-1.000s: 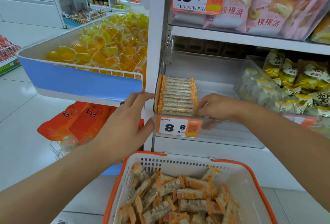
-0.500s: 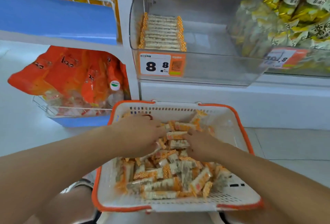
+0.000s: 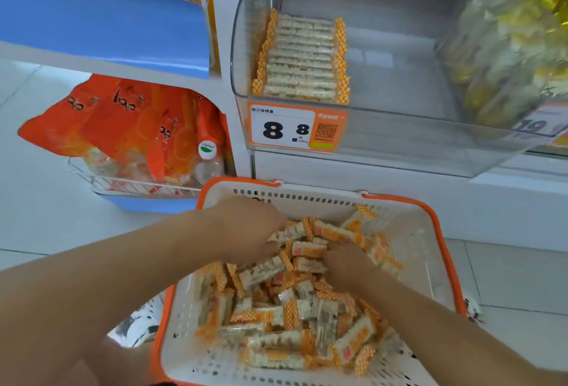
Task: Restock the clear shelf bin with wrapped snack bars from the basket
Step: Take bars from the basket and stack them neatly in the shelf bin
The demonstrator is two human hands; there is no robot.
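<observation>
Head view. A white basket (image 3: 408, 232) with an orange rim sits near the viewer on the floor, below the shelving. It holds a loose pile of wrapped snack bars (image 3: 295, 318) in clear film with orange chequered ends.

The left hand (image 3: 246, 225) reaches into the far left part of the basket, fingers bent down onto the bars; its grip looks closed around bars at the top of the pile, though the fingertips are hidden. The right hand (image 3: 347, 262) lies just right of it, knuckles up, fingers buried among the bars; whether its grip holds any cannot be told.

Above and beyond the basket, the clear shelf bin (image 3: 399, 127) stands on the shelf. A single neat row of stacked snack bars (image 3: 302, 56) fills its left side, against the left wall; the remaining floor of the bin shows bare plastic. A price label (image 3: 295, 129) reading 8.8 is fixed to the bin's near face, below that row.

To the right, a neighbouring clear bin (image 3: 507, 47) holds yellow-wrapped goods. To the left, orange packets (image 3: 129, 121) lie in a low wire tray, under a blue-fronted shelf (image 3: 101, 29).
</observation>
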